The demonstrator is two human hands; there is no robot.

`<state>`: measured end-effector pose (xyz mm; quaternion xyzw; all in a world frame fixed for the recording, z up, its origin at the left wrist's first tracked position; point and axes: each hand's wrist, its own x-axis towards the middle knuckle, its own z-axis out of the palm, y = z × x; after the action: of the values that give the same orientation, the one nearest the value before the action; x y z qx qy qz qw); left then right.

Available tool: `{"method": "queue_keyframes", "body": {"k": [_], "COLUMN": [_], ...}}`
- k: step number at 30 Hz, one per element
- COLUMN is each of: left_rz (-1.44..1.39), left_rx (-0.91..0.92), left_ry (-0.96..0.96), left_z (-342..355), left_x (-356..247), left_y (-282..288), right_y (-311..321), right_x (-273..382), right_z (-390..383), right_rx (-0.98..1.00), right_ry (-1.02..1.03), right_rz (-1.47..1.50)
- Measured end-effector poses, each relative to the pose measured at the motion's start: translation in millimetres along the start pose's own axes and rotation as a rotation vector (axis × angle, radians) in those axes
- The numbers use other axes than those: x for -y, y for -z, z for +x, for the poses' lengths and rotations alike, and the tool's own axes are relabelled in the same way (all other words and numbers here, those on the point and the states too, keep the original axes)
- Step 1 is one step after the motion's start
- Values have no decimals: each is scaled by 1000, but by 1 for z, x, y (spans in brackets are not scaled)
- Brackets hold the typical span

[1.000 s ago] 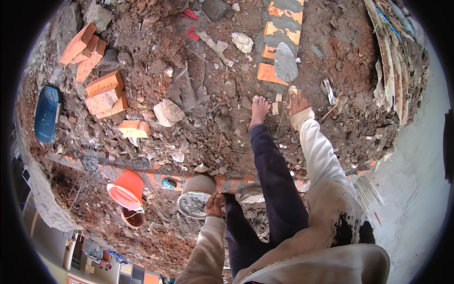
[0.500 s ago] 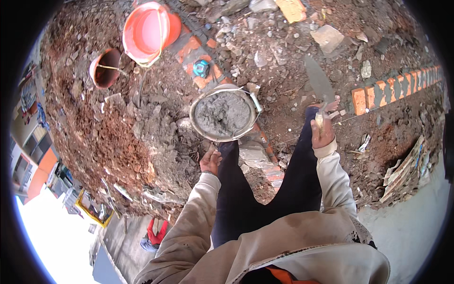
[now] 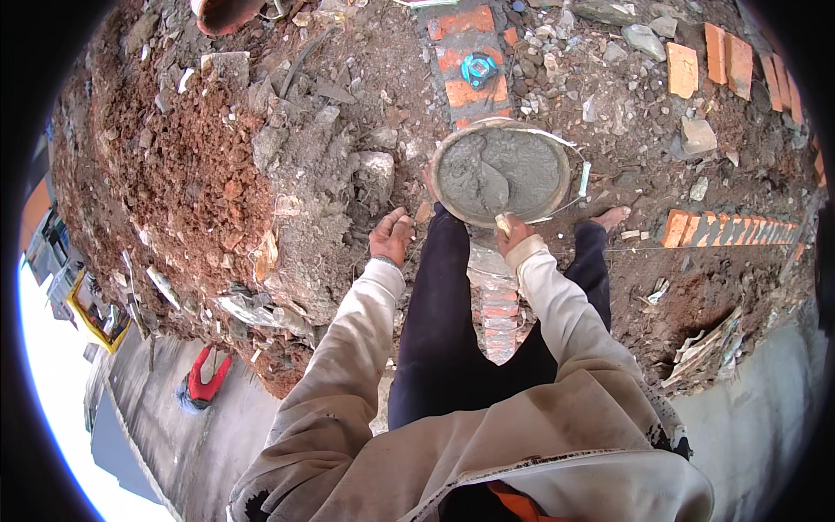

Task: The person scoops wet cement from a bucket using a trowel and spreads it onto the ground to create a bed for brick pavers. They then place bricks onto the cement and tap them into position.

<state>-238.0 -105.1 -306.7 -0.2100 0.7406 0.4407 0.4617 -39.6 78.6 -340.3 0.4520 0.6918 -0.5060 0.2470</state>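
My right hand (image 3: 515, 233) grips the wooden handle of a trowel (image 3: 491, 184), whose blade lies in grey mortar inside a round bucket (image 3: 532, 170) with a wire handle. My left hand (image 3: 390, 233) is left of the bucket, beside my dark trousered leg, its fingers loosely bent and slightly apart with nothing visible in them. A bare foot (image 3: 611, 217) of mine is right of the bucket. Just beyond the bucket, a turquoise tool (image 3: 478, 70) rests on a low brick course (image 3: 461, 94).
A short brick wall (image 3: 729, 229) runs rightward beside a thin string. Loose bricks (image 3: 738, 65) lie at upper right among rubble. An orange bucket (image 3: 222, 13) is at the top. Soil heaps (image 3: 209, 174) fill the left; beyond, a person in red (image 3: 207, 383) is on concrete.
My view has swung round to centre on the mortar bucket. My right hand has come left and down, bringing the trowel blade from over the soil into the mortar.
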Motion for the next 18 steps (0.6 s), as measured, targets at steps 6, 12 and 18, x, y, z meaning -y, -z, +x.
{"method": "queue_keyframes", "body": {"k": [6,12,18], "left_rz": [159,264,328], "left_rx": [-22,-85,-65], "left_ry": [40,84,55], "left_z": [-17,-25,-41], "left_x": [-7,0,-1], "left_y": [20,5,-55], "right_y": [27,79,161], "right_x": [-8,-53,-97], "right_z": [14,-9,-79], "right_rx": [328,193,259], "right_ry": [-157,381,325], "right_rz": [584,359,514]}}
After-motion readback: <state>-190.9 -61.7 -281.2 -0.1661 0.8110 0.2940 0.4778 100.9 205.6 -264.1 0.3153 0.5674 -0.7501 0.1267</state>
